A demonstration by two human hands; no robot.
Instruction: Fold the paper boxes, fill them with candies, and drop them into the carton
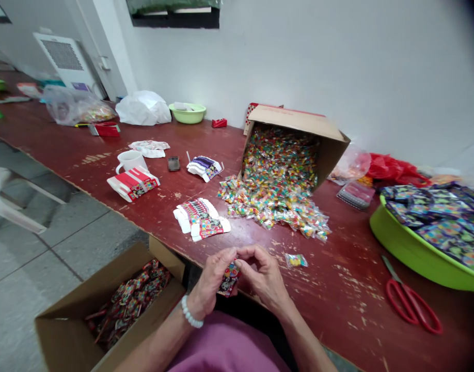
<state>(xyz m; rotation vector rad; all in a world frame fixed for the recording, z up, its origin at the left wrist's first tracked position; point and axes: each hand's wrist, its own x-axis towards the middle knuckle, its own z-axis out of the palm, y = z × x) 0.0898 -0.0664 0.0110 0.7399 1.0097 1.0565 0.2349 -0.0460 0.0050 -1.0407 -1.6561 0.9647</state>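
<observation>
A worn red-brown tabletop runs along a pale grey wall. At its near edge, in front of the person's mauve clothing, a small printed carton is held between both hands. The left hand is curled around its side, thumb toward the top; the right hand has thumb and forefinger pinched together at its upper edge, the other fingers bent. Much of the carton is covered, so whether its top is closed cannot be told.

It looks like thin, glossy card: probably very light, fairly stiff along the folds, slightly slick, and easily dented on the broad faces. The side edges seem the best place to hold it, with only light fingertip pressure near the top.

Just beyond the right hand lies one clear candy packet. Ahead are fanned flat cartons and, farther right, a heap of candy packets spilling from a tipped cardboard box. To the left, below table level, an open box holds many red printed packs. At far right, red-handled scissors lie beside a lime-green basin piled with dark printed packs.
</observation>
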